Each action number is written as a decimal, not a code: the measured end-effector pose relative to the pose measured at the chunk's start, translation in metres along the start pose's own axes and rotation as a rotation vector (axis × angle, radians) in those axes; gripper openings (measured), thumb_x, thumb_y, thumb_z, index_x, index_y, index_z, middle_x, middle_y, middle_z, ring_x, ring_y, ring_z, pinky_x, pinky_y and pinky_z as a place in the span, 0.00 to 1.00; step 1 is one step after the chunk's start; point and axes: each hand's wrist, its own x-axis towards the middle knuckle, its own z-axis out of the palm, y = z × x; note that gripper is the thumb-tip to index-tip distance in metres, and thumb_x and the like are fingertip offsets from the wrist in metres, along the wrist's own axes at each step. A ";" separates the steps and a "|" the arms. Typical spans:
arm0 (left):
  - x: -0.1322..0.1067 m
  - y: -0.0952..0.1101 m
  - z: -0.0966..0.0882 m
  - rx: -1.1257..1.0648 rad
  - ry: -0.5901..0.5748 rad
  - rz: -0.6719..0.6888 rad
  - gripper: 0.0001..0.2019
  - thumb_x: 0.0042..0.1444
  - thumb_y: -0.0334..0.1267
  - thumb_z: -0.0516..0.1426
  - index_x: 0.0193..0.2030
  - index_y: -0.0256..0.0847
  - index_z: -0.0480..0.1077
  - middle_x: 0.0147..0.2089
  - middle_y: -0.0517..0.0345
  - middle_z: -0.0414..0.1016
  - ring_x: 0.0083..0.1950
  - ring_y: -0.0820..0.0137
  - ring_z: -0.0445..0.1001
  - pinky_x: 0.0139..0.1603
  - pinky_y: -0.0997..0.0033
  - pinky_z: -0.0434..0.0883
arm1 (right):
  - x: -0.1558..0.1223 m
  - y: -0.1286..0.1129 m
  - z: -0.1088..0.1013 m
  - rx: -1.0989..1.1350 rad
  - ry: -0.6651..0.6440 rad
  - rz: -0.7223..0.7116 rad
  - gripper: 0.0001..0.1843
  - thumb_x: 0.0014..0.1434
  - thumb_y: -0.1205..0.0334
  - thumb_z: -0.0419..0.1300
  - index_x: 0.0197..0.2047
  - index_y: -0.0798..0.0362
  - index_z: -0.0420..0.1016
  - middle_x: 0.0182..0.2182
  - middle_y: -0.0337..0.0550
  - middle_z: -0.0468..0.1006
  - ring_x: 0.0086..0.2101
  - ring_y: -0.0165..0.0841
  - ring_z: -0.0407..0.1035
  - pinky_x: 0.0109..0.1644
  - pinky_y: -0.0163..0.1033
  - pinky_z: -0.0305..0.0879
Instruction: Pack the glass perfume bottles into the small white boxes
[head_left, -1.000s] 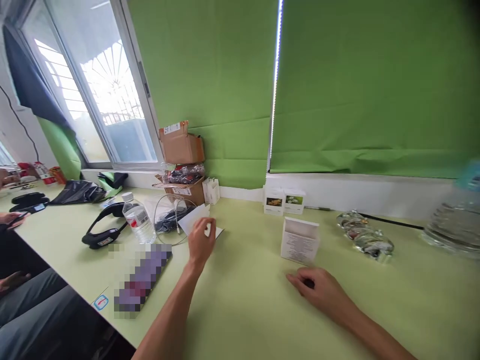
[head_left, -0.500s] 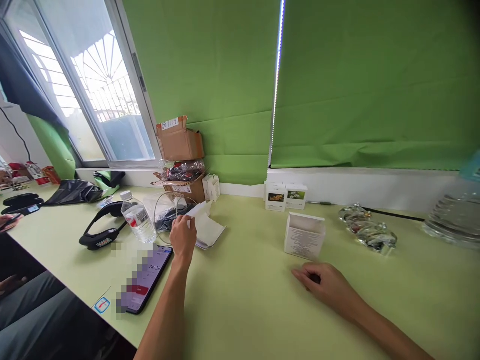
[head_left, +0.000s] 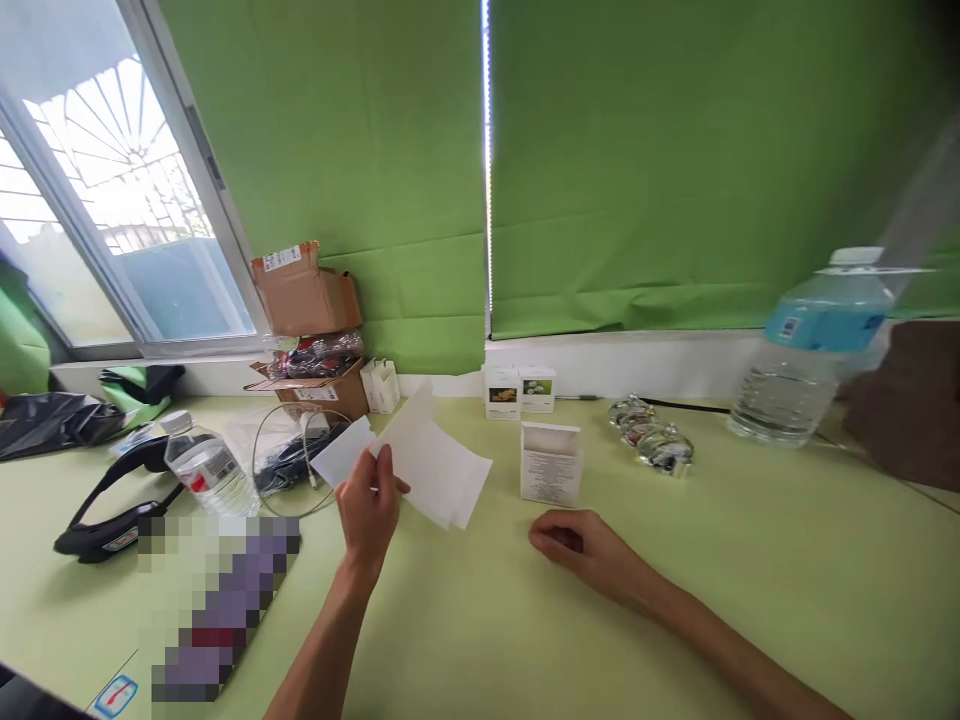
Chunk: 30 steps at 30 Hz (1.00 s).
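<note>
My left hand [head_left: 369, 512] grips several white folded sheets of paper [head_left: 439, 472] between thumb and fingers, lifted over the table. The sheets fan out to both sides of the hand. My right hand [head_left: 589, 548] lies on the table with its fingers curled in, and nothing shows in it. Just beyond it stands a small white open-topped box [head_left: 551, 478] with printed text on its front. Two small white boxes with flower pictures, one yellow [head_left: 502, 394] and one with white flowers [head_left: 538, 388], stand by the wall.
At the left are a blurred-out phone [head_left: 232, 610], a water bottle [head_left: 214, 470], a black headset-like band [head_left: 112, 530] and a coiled cable [head_left: 300, 455]. Cardboard boxes [head_left: 311, 300] are stacked behind. Clear glass-like ornaments [head_left: 652, 435] and a large water bottle [head_left: 787, 390] stand at right.
My left hand has brought the paper sheets up and toward the right, where they spread wider. My right hand stays resting near the open box. The view has turned right.
</note>
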 end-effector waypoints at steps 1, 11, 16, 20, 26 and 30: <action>-0.005 0.004 0.004 -0.014 -0.023 0.005 0.12 0.61 0.43 0.51 0.29 0.42 0.66 0.17 0.67 0.72 0.19 0.76 0.71 0.26 0.78 0.67 | -0.001 -0.007 0.000 0.109 -0.028 0.012 0.21 0.57 0.43 0.55 0.40 0.52 0.76 0.28 0.41 0.74 0.26 0.31 0.64 0.27 0.34 0.58; -0.041 0.031 0.021 -0.236 -0.275 0.149 0.14 0.60 0.40 0.53 0.52 0.48 0.71 0.48 0.56 0.78 0.39 0.70 0.78 0.33 0.73 0.76 | -0.008 -0.050 -0.001 0.584 0.079 -0.037 0.23 0.58 0.46 0.58 0.51 0.52 0.71 0.35 0.45 0.76 0.24 0.30 0.70 0.21 0.32 0.64; -0.045 0.041 0.024 -0.209 -0.502 0.275 0.20 0.53 0.42 0.60 0.54 0.55 0.69 0.63 0.58 0.65 0.50 0.63 0.74 0.30 0.71 0.76 | -0.006 -0.046 -0.014 0.737 0.086 -0.011 0.26 0.53 0.46 0.63 0.49 0.54 0.73 0.35 0.46 0.77 0.24 0.33 0.74 0.25 0.39 0.70; -0.051 0.042 0.026 -0.258 -0.547 0.252 0.17 0.52 0.44 0.60 0.51 0.54 0.72 0.62 0.55 0.66 0.39 0.68 0.75 0.28 0.71 0.75 | -0.005 -0.042 -0.021 0.810 0.090 -0.010 0.23 0.53 0.50 0.64 0.48 0.56 0.74 0.31 0.45 0.78 0.25 0.33 0.74 0.29 0.40 0.72; -0.040 0.047 0.024 -0.438 -0.425 -0.297 0.19 0.55 0.50 0.56 0.50 0.43 0.70 0.21 0.64 0.68 0.17 0.79 0.59 0.13 0.80 0.59 | -0.006 -0.042 -0.019 0.846 0.055 -0.029 0.18 0.55 0.53 0.64 0.44 0.56 0.77 0.30 0.45 0.77 0.25 0.31 0.71 0.26 0.39 0.70; -0.035 0.052 0.025 -0.463 -0.686 -0.493 0.26 0.54 0.55 0.55 0.54 0.40 0.66 0.16 0.70 0.57 0.14 0.80 0.54 0.11 0.83 0.50 | -0.006 -0.041 -0.014 0.825 0.016 -0.043 0.18 0.55 0.53 0.64 0.44 0.56 0.77 0.30 0.44 0.76 0.24 0.30 0.70 0.25 0.37 0.70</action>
